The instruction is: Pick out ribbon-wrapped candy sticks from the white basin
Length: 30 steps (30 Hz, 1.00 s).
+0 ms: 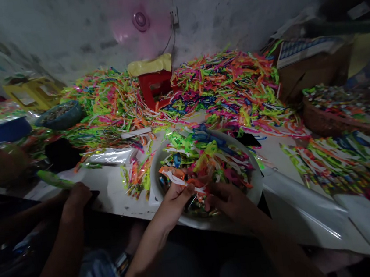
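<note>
Reaching in from the lower edge of the view, both forearms angle up and inward to meet over the near rim of a white bowl [257,179] heaped with bright plastic strips [203,158]. The left hand [174,199] is turned palm-inward, its fingers [185,190] pinched shut on an orange-and-white strip [176,177] that sticks out up and to the left of the fingertips. The right hand [227,200] sits just to the right, knuckles up, fingers curled down into the strips at the bowl's near side; whether they grip anything cannot be told in the dim light. The two hands are close together, nearly touching.

Beyond the fingers, the bowl's far rim gives way to a wide pile of loose strips [232,85] spread across the worktop [118,194], with a red stool [155,88] standing in it against the wall. Left of the left-hand fingers lies a small clump of orange and green strips [138,176] and a clear plastic bag [110,156], with bare white surface between them and the near edge. Further left, another person's hand [75,196] rests at the worktop edge. Right of the right-hand fingers, clear film [297,197] slopes off the edge, and sorted rows of strips [336,162] lie beyond it. A woven basket [325,121] sits further right.
</note>
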### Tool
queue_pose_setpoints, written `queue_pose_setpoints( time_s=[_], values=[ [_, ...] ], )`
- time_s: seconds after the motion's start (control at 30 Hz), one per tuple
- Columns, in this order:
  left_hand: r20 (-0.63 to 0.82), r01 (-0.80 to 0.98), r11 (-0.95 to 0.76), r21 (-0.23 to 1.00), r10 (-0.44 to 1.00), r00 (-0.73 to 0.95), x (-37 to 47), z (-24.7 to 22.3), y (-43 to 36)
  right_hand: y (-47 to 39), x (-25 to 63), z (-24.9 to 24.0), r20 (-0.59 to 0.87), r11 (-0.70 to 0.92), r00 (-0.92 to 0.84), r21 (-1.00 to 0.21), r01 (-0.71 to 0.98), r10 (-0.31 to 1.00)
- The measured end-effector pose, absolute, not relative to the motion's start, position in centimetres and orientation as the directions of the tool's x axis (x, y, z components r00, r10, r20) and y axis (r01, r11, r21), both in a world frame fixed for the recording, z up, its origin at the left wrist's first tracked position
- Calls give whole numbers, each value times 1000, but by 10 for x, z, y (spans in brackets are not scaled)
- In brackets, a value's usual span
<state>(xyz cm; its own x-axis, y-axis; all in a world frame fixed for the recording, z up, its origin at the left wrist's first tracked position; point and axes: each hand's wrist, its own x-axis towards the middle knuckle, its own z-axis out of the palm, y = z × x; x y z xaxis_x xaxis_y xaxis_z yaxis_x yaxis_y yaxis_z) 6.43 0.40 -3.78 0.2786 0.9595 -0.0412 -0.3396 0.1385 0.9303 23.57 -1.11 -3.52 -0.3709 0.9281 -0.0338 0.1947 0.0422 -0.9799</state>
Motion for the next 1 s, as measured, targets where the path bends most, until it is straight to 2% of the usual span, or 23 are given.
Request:
queue_pose_setpoints(
  time_s=[0.17, 0.3, 0.43, 0.57, 0.67, 0.8, 0.9, 1.0],
  values=[
    [-76, -342, 159, 926, 967, 243, 65, -33, 0, -16, 235, -40, 43, 142, -365, -958, 248, 930],
    [-84, -309, 150, 939, 973, 217, 67, -29, 0, -16, 236, -40, 55, 155, -362, -955, 252, 931],
    [-85, -290, 136, 947, 979, 183, 66, -29, -1, -12, 237, -42, -14, 75, -436, -980, 186, 900],
    [-69, -280, 114, 953, 984, 164, 64, -31, -2, -6, 239, -44, 25, 99, -530, -989, 113, 848],
    [-57, -284, 108, 953, 981, 184, 66, -35, 0, -8, 238, -46, 49, 166, -448, -960, 225, 893],
    [-38, -279, 117, 953, 961, 275, 68, -41, 2, -16, 235, -45, 155, 285, -289, -826, 486, 945],
    [-35, -302, 127, 945, 956, 292, 68, -42, 3, -17, 232, -43, 163, 284, -266, -805, 520, 950],
    [-49, -394, 135, 909, 974, 220, 69, -39, 2, -14, 230, -42, 132, 252, -271, -842, 478, 953]
  ],
)
